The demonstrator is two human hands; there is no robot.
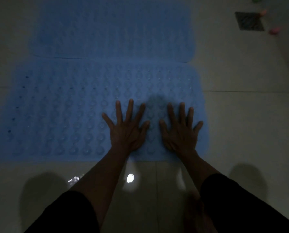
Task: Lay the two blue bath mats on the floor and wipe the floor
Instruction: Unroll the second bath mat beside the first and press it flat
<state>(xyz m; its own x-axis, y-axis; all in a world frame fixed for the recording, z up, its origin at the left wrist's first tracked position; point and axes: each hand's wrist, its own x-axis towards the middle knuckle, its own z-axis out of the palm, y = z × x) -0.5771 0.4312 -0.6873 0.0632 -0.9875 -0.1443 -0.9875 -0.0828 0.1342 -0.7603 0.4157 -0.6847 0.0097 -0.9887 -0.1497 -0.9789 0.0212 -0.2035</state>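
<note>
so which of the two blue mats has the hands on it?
The near mat, under the left hand and right hand, both flat. The far mat is untouched.

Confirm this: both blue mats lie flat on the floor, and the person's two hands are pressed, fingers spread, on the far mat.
Not quite. The head view shows the left hand and right hand pressed, fingers spread, on the near mat, not the far mat. Both blue mats do lie flat on the floor.
</note>
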